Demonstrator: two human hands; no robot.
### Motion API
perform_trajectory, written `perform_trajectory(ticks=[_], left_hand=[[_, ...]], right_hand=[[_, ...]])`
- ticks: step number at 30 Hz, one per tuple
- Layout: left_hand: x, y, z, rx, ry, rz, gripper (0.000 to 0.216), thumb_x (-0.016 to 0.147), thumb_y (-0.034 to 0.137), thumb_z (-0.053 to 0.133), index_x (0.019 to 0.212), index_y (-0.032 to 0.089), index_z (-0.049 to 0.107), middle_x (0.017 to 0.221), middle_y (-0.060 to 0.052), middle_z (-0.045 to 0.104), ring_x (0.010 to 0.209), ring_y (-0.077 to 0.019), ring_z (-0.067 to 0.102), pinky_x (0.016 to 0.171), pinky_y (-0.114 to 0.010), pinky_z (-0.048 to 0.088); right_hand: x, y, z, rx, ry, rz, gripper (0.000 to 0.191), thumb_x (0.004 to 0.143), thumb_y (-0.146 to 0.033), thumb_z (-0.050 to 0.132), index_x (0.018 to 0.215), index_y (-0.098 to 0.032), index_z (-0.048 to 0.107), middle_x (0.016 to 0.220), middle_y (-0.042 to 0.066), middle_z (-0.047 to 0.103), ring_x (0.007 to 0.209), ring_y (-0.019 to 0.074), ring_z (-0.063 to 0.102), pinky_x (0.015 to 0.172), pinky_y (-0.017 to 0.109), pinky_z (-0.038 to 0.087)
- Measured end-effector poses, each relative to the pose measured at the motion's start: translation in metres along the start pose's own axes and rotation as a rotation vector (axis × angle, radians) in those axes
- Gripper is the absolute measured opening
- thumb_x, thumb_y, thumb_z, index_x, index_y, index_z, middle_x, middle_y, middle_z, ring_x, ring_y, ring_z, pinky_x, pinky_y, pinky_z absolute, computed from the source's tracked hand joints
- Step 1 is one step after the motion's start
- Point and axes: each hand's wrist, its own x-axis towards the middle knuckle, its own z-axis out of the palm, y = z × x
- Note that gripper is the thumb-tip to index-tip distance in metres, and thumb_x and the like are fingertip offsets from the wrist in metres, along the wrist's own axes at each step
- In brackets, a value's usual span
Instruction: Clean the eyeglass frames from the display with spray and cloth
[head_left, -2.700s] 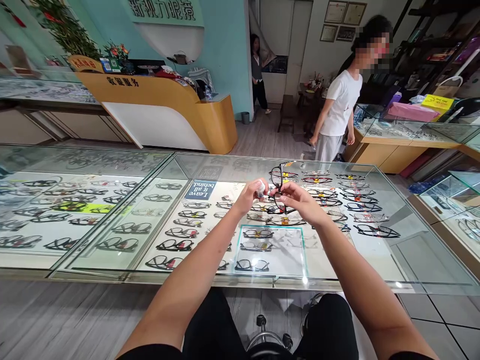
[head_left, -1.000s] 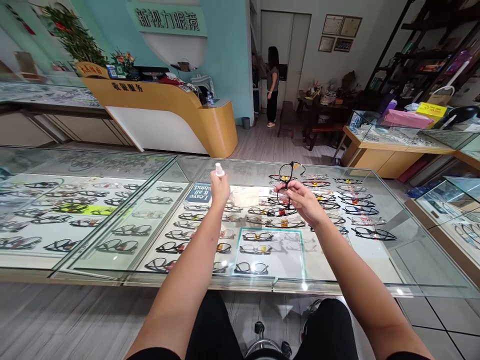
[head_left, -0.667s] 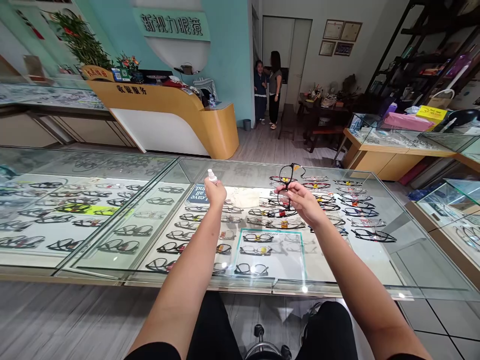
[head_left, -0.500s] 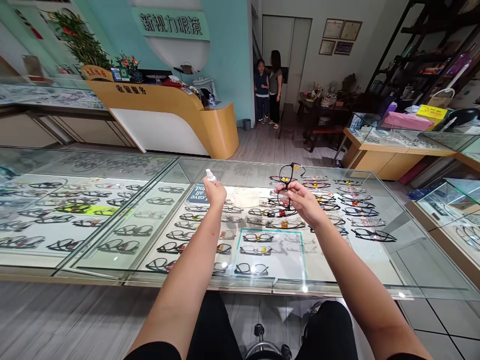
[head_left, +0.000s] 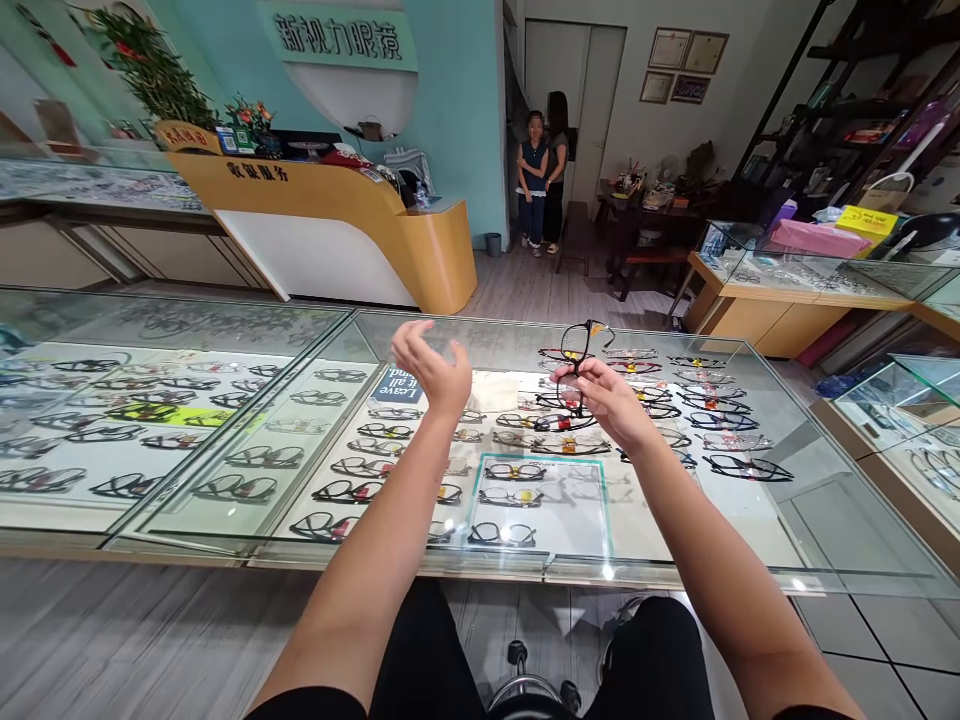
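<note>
My right hand (head_left: 611, 400) grips a pair of black-framed eyeglasses (head_left: 576, 345) near the bridge, held on end above the glass counter. A small yellow-orange tag shows by its upper lens. My left hand (head_left: 435, 370) is raised over the counter with fingers spread and curved, nothing visible between them. The small white-capped bottle is out of sight; whether the hand hides it I cannot tell. Between the hands, a pale cloth (head_left: 496, 390) lies on the counter. A dark blue printed card (head_left: 397, 386) is just left of my left hand.
Below my arms, the glass display counter (head_left: 570, 570) holds rows of eyeglasses. A teal-bordered sheet (head_left: 540, 460) lies among them. Beyond stand a curved wooden cash desk (head_left: 442, 260) and two people (head_left: 536, 175) near a doorway. A wheeled stool base (head_left: 517, 690) shows between my knees.
My left hand has let go of the white-capped bottle and spread its fingers, shifting slightly right. My right hand keeps the eyeglasses in nearly the same place. The two people have changed stance.
</note>
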Motion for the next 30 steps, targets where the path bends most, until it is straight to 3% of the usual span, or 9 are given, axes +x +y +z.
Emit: perform_trajectory(ticks=[2, 5, 7, 9, 13, 19, 26, 30], left_hand=[[-0.001, 0.007, -0.003, -0.048, -0.258, 0.054, 0.023, 0.093, 0.018, 0.061, 0.116, 0.021, 0.062, 0.121, -0.014, 0.070, 0.119, -0.0320, 0.066, 0.110, -0.045, 0.048], [-0.004, 0.008, -0.004, -0.040, -0.787, 0.095, 0.007, 0.095, 0.022, 0.061, 0.099, 0.024, 0.066, 0.095, -0.006, 0.072, 0.087, -0.0262, 0.066, 0.083, -0.037, 0.047], [-0.008, 0.004, -0.003, 0.038, -1.017, 0.129, 0.007, 0.089, 0.024, 0.071, 0.095, 0.025, 0.068, 0.096, -0.005, 0.073, 0.087, -0.0269, 0.065, 0.078, -0.036, 0.042], [-0.012, -0.001, 0.000, 0.089, -1.121, 0.144, 0.019, 0.078, 0.026, 0.083, 0.092, 0.026, 0.071, 0.101, -0.006, 0.073, 0.094, -0.0291, 0.066, 0.079, -0.035, 0.041], [-0.017, -0.010, 0.006, 0.078, -1.160, 0.102, 0.026, 0.067, 0.027, 0.093, 0.083, 0.027, 0.073, 0.096, -0.006, 0.071, 0.095, -0.0307, 0.065, 0.081, -0.034, 0.041], [-0.016, -0.012, 0.008, -0.031, -1.060, -0.036, 0.020, 0.082, 0.029, 0.082, 0.070, 0.026, 0.066, 0.081, -0.006, 0.066, 0.079, -0.0266, 0.056, 0.077, -0.035, 0.038], [-0.004, -0.017, 0.019, -0.302, -0.767, -0.470, 0.021, 0.103, 0.040, 0.057, 0.088, 0.025, 0.059, 0.076, -0.002, 0.060, 0.069, -0.0224, 0.056, 0.070, -0.033, 0.043], [0.002, -0.013, 0.022, -0.539, -0.726, -0.691, 0.039, 0.104, 0.058, 0.058, 0.102, 0.020, 0.065, 0.089, -0.008, 0.073, 0.078, -0.0243, 0.071, 0.072, -0.037, 0.056]], right_hand=[[0.000, -0.001, 0.000, -0.002, 0.000, -0.003, 0.038, 0.084, -0.045, 0.095, 0.101, -0.027, 0.067, 0.123, 0.007, 0.082, 0.124, 0.0277, 0.076, 0.098, 0.039, 0.058], [0.000, -0.002, -0.001, -0.019, 0.000, 0.000, 0.038, 0.085, -0.046, 0.095, 0.100, -0.028, 0.065, 0.124, 0.007, 0.082, 0.125, 0.0284, 0.076, 0.099, 0.040, 0.058], [0.000, -0.002, -0.001, -0.029, 0.001, 0.003, 0.038, 0.085, -0.046, 0.094, 0.101, -0.028, 0.065, 0.126, 0.007, 0.082, 0.126, 0.0290, 0.076, 0.101, 0.041, 0.059], [0.000, -0.001, -0.001, -0.028, 0.002, 0.000, 0.039, 0.085, -0.047, 0.095, 0.101, -0.028, 0.065, 0.126, 0.007, 0.082, 0.127, 0.0294, 0.076, 0.103, 0.042, 0.059], [0.000, 0.000, -0.002, -0.020, -0.004, -0.008, 0.038, 0.085, -0.047, 0.094, 0.101, -0.028, 0.066, 0.123, 0.006, 0.082, 0.126, 0.0289, 0.076, 0.101, 0.042, 0.060], [0.000, -0.001, -0.002, -0.045, 0.003, 0.002, 0.040, 0.084, -0.049, 0.095, 0.101, -0.029, 0.065, 0.125, 0.007, 0.082, 0.128, 0.0307, 0.075, 0.104, 0.045, 0.060], [0.000, -0.001, -0.001, -0.036, 0.007, 0.007, 0.039, 0.084, -0.047, 0.095, 0.100, -0.028, 0.065, 0.126, 0.007, 0.082, 0.127, 0.0298, 0.076, 0.103, 0.043, 0.059], [0.000, -0.001, -0.001, -0.043, 0.006, 0.006, 0.039, 0.085, -0.048, 0.094, 0.101, -0.028, 0.064, 0.128, 0.008, 0.082, 0.128, 0.0307, 0.075, 0.103, 0.044, 0.059]])
